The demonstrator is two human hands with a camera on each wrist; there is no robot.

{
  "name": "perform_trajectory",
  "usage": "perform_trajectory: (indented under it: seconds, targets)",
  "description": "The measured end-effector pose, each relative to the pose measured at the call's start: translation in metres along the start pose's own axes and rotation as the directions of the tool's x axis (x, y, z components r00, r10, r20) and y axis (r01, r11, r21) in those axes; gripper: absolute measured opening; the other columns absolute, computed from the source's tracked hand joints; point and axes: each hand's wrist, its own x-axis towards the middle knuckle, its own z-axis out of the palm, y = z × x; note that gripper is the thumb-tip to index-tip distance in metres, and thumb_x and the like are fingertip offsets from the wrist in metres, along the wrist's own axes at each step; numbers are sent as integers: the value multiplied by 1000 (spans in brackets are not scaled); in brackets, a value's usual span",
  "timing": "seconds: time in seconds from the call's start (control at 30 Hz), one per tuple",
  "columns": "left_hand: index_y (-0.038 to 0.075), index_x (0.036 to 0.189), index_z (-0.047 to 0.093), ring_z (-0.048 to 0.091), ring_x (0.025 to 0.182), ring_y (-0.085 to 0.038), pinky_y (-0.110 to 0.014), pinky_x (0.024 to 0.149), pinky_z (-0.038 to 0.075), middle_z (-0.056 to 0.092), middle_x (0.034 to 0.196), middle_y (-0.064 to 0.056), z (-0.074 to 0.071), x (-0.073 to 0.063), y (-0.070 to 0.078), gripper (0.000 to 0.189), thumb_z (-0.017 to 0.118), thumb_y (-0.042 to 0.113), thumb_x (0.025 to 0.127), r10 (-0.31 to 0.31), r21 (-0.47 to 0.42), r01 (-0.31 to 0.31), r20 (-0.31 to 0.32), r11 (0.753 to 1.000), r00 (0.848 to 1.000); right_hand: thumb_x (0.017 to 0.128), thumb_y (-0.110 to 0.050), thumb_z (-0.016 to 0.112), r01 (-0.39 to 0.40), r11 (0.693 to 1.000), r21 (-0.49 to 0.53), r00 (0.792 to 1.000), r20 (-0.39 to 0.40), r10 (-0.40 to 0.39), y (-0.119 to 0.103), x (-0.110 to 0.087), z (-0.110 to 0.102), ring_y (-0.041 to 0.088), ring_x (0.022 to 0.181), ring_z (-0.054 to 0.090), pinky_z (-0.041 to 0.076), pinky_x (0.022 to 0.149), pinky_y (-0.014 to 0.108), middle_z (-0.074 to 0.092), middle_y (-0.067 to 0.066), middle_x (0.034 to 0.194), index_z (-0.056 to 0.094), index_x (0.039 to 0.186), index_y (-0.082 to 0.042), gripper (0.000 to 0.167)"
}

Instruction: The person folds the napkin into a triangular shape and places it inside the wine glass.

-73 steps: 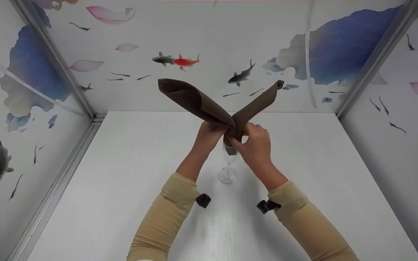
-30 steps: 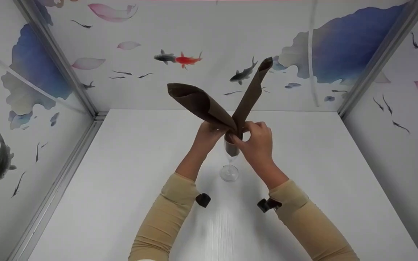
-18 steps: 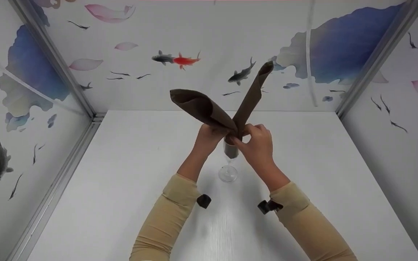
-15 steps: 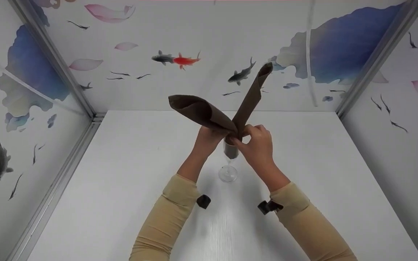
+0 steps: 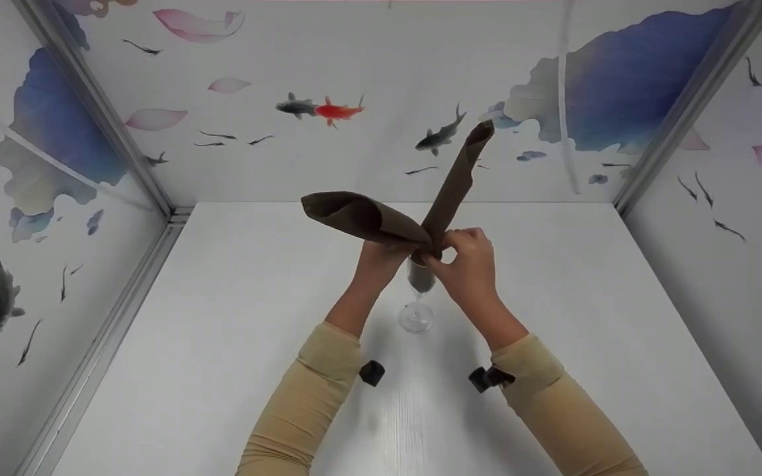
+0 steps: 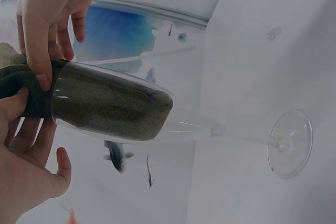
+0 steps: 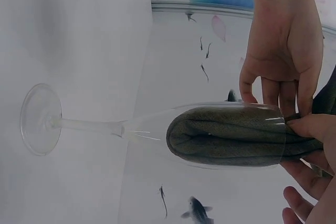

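Observation:
A dark brown cloth napkin is folded into two rolled arms, one leaning low to the left and one rising to the right. Its folded lower end fills the bowl of a clear champagne flute, which stands upright on the table. My left hand pinches the napkin just above the rim, thumb in front in the left wrist view. From the other side, my right hand pinches the napkin at the rim between thumb and fingers. In the head view the left fingertips are hidden beneath the left roll.
The white table runs back to a white wall printed with fish, petals and blue leaves. Side walls with metal corner posts stand left and right. Small black cameras are worn at both wrists.
The left roll has tipped lower. The right roll swung more upright, then dropped slightly. The napkin's lower end sits deeper in the flute. Both hands keep their grip near the rim.

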Motion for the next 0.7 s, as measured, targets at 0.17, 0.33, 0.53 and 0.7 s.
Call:
perform_trajectory:
  seconds: [0.17,0.33,0.53,0.7]
  targets:
    - [-3,103,64,59,88,-17,-32,88,49,65,96,-7,1,-1,-3,22,66,-6,82,30,15,-30,-7,999,1000,75,-10,84,-19,1000,-6,999,26,19,0,0,-1,26,85,53,39,75,44,70,4,76,71,85,-7,17]
    - [-1,107,64,59,95,-17,-31,90,47,64,101,-8,2,-4,-4,23,67,-4,84,75,121,-73,-12,990,997,73,-10,85,-27,1000,-2,999,47,27,-1,1,-2,25,82,53,38,74,43,70,4,74,72,84,-7,17]
    - [0,110,62,60,99,-20,-32,94,46,64,104,-9,3,-8,-6,25,70,2,86,49,137,-46,-14,990,999,73,-11,86,-23,1000,-17,997,77,24,-3,1,-3,24,82,54,37,74,44,70,4,73,73,84,-7,17]
    - [2,108,64,60,93,-10,-26,90,46,65,98,0,6,-11,-7,21,69,9,89,-16,150,20,-28,989,999,73,-9,86,-22,999,-32,996,83,24,-3,-1,-4,24,81,53,37,73,43,68,3,69,73,80,-6,15]
